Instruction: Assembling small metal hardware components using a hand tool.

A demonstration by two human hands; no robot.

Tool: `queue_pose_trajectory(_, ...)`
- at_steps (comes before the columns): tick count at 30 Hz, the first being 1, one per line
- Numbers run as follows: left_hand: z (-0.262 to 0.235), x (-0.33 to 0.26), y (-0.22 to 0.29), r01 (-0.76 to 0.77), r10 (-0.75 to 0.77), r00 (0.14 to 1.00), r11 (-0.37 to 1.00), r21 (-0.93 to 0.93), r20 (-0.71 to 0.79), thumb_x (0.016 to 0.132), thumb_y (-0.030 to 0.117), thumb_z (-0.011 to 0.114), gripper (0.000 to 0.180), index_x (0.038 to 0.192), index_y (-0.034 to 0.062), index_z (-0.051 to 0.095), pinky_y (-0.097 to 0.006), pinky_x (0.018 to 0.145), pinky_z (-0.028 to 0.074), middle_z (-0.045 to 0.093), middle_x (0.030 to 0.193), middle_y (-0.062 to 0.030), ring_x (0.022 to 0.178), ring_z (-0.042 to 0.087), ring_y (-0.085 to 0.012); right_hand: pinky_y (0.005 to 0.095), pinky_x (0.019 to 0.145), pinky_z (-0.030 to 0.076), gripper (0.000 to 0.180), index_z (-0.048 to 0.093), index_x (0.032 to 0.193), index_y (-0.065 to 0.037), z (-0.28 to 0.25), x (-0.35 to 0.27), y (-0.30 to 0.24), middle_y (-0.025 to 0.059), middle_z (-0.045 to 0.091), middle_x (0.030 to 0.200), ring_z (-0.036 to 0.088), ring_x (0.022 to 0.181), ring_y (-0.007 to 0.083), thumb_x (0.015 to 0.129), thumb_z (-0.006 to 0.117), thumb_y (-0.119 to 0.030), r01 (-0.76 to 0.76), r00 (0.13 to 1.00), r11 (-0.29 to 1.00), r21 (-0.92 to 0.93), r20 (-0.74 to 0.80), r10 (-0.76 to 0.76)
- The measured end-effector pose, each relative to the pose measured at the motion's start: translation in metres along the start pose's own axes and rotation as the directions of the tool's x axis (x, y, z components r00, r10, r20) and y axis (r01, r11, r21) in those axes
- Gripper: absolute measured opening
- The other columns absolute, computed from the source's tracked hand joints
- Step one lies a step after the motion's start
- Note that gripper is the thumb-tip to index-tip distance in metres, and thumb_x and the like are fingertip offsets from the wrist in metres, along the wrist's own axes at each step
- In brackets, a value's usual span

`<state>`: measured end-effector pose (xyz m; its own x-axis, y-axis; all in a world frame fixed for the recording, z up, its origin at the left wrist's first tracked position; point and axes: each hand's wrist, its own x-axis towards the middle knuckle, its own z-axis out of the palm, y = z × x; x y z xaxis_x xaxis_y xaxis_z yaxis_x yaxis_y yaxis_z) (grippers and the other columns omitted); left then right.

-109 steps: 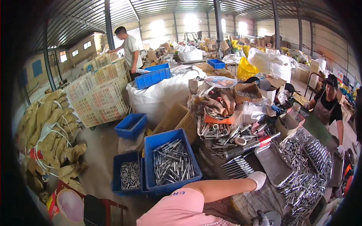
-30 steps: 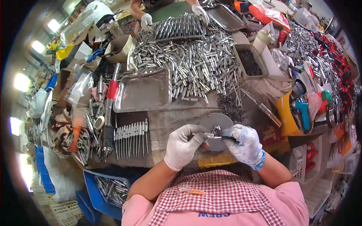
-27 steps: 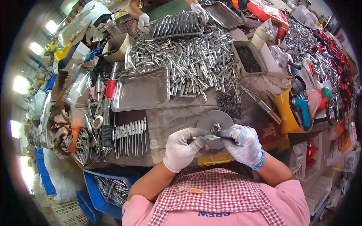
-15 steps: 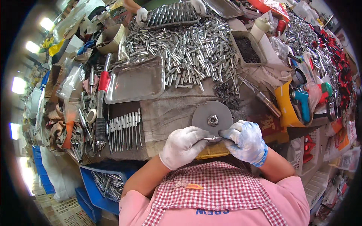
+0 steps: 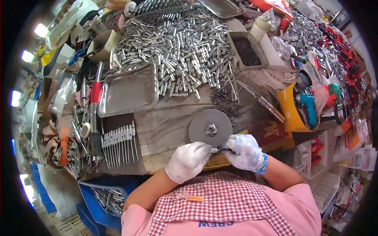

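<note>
In front of my body, my left hand (image 5: 189, 162) in a white glove and my right hand (image 5: 245, 154) in a white glove stained blue meet at the near edge of the bench. Their fingertips pinch a small silvery metal piece (image 5: 215, 150) between them. Most of that piece is covered by the fingers, so its exact kind does not show. Just beyond the hands lies a round grey disc (image 5: 199, 128) with a bolt-like metal hub (image 5: 211, 130) at its middle.
Loose metal tubes (image 5: 177, 51) are heaped beyond an empty metal tray (image 5: 128, 92). A row of thin-shafted metal parts (image 5: 120, 143) lies at left. Small dark pins (image 5: 224, 100) lie past the disc. A teal power tool (image 5: 308, 108) stands right. A co-worker's gloved hand (image 5: 130, 8) shows at the far edge.
The whole view has shifted, with the bench things now further left. My fingers have closed in around the metal piece, hiding more of it. Only one co-worker's glove remains visible.
</note>
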<state>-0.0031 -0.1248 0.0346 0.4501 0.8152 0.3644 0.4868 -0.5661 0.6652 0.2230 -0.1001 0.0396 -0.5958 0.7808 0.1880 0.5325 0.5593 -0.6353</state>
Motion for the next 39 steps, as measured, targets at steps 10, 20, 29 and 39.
queue_pose_trajectory(10, 0.005, -0.008, -0.01, 0.134, -0.135, 0.988, 0.991, -0.02, -0.078, 0.079, 0.005, 0.068, 0.013, 0.092, 0.0027, 0.066, -0.039, 0.067, 0.054, 0.068, 0.087, -0.0136, 0.076, 0.067, -0.0304, 0.0423, 0.075, 0.053, 0.027, 0.072, 0.098, -0.008, -0.031, 0.02, 0.05, 0.0132, 0.068, 0.089, 0.066, 0.084, 0.0329, 0.074, 0.075, -0.02, -0.188, 0.97, 0.982, -0.009, -0.16, 0.184)
queue_pose_trajectory(20, 0.012, -0.011, -0.006, 0.126, -0.123, 0.979, 0.992, 0.006, -0.164, 0.074, 0.003, 0.071, 0.012, 0.086, 0.003, 0.067, -0.039, 0.067, 0.053, 0.068, 0.083, -0.0125, 0.075, 0.066, -0.0304, 0.0478, 0.076, 0.052, 0.013, 0.067, 0.088, -0.007, -0.016, 0.058, 0.064, 0.0144, 0.067, 0.085, 0.065, 0.084, 0.0367, 0.079, 0.067, -0.018, -0.292, 0.949, 0.849, -0.441, -0.023, 0.315)
queue_pose_trajectory(29, 0.025, -0.008, -0.013, 0.178, -0.141, 0.965, 0.972, 0.156, -0.22, 0.07, 0.009, 0.075, 0.013, 0.082, 0.0085, 0.072, -0.039, 0.074, 0.05, 0.063, 0.08, -0.0059, 0.083, 0.057, -0.0285, 0.0412, 0.07, 0.054, 0.028, 0.066, 0.103, -0.008, -0.009, 0.015, 0.017, 0.0151, 0.066, 0.09, 0.066, 0.081, 0.036, 0.076, 0.069, 0.0, -0.071, 0.976, 0.997, -0.01, -0.207, 0.068)
queue_pose_trajectory(39, 0.023, -0.007, -0.012, 0.202, -0.174, 0.967, 0.969, 0.141, -0.187, 0.067, 0.008, 0.075, 0.016, 0.083, 0.0075, 0.074, -0.039, 0.073, 0.049, 0.062, 0.078, -0.0062, 0.081, 0.056, -0.0283, 0.0384, 0.068, 0.052, 0.025, 0.074, 0.095, -0.014, 0.023, 0.014, 0.001, 0.0042, 0.065, 0.094, 0.061, 0.085, 0.0258, 0.071, 0.077, -0.02, 0.128, 0.988, 0.968, -0.218, -0.059, -0.144)
